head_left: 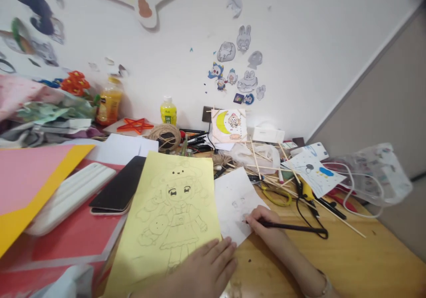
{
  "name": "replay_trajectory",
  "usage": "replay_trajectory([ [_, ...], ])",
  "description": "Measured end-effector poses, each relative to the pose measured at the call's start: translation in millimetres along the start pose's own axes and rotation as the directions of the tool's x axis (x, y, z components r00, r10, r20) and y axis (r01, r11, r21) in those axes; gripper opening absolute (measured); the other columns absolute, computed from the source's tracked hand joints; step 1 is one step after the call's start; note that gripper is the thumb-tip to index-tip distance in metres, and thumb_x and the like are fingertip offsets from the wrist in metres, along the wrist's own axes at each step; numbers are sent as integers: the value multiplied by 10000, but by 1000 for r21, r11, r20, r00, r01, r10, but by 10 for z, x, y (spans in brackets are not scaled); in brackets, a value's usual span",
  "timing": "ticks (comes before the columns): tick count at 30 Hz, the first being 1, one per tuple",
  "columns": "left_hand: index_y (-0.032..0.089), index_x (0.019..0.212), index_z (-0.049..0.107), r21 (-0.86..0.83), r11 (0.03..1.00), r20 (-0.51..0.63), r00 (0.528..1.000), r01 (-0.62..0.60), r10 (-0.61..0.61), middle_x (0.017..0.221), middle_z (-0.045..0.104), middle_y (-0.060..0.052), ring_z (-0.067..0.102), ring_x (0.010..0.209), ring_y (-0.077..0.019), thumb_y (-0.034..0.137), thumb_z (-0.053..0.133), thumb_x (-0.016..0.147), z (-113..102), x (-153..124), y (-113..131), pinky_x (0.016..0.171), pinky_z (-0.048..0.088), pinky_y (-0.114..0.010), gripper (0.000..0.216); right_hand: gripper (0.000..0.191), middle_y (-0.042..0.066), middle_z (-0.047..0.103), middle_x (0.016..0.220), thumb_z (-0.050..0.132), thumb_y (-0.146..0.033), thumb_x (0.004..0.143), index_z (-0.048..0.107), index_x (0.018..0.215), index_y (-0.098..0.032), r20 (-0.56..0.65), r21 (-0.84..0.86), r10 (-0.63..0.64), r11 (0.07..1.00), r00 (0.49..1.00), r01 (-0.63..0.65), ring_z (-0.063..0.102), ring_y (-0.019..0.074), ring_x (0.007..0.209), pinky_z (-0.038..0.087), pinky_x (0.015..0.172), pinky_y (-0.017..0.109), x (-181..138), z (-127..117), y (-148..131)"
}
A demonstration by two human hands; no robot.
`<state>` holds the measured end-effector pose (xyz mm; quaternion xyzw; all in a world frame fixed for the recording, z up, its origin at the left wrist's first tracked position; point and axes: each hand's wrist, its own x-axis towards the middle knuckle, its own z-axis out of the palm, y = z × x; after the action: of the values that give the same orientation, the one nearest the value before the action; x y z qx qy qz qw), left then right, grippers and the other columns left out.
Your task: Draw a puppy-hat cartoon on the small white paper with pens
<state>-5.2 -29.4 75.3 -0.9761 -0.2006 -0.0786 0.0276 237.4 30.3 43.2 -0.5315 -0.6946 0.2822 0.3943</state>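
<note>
Your right grip (265,222) grasps a dark pencil (289,227), its tip over the white paper (229,196); your left grip (208,264), unclenched and flat, lies across the yellow drawing (179,218).

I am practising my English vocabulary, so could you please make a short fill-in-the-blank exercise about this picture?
The right hand holds a dark drawing tool over ____ paper.
The left hand lies partly over a larger, ____ sheet.
Near the wall, ____ bottles stand upright.

Missing words: white; yellow; two.

Drawing (168,216) left of sketch (233,198), twine ball (160,131) behind drawing
</note>
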Motion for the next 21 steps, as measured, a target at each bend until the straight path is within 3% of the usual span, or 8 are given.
replay_trajectory([
  [4, 74, 1355, 512, -37, 999, -40, 999, 3, -5, 1403, 500, -137, 472, 1292, -257, 378, 452, 1009, 19, -11, 2, 1055, 355, -336, 464, 423, -42, 417, 475, 507, -417, 842, 358, 502, -215, 51, -159, -22, 987, 998, 30, 386, 116, 485, 314, 461, 237, 18, -5, -40],
  [9, 73, 1369, 501, -74, 997, -16, 999, 36, -37, 1403, 497, -144, 464, 1297, -268, 411, 434, 1013, -39, -10, 21, 1063, 350, -362, 495, 373, -36, 422, 525, 450, -325, 865, 343, 525, -214, 174, -252, -48, 963, 984, 91, 395, 125, 528, 321, 505, 244, 41, -10, -160],
  [16, 83, 1358, 519, -110, 993, -12, 999, 49, -51, 1401, 502, -144, 472, 1291, -275, 422, 426, 1012, -116, -9, 27, 1055, 351, -371, 493, 402, -28, 426, 521, 449, -357, 876, 328, 519, -216, 205, -334, -88, 930, 975, 154, 404, 126, 517, 306, 506, 251, 55, 11, -103],
  [21, 77, 1355, 521, -107, 993, 8, 999, 44, -44, 1407, 493, -146, 466, 1295, -279, 420, 447, 1004, -119, -17, 30, 1055, 352, -367, 496, 397, -33, 402, 500, 408, -354, 886, 301, 528, -219, 163, -355, -96, 923, 982, 149, 380, 123, 498, 281, 487, 251, 60, 5, -80],
])
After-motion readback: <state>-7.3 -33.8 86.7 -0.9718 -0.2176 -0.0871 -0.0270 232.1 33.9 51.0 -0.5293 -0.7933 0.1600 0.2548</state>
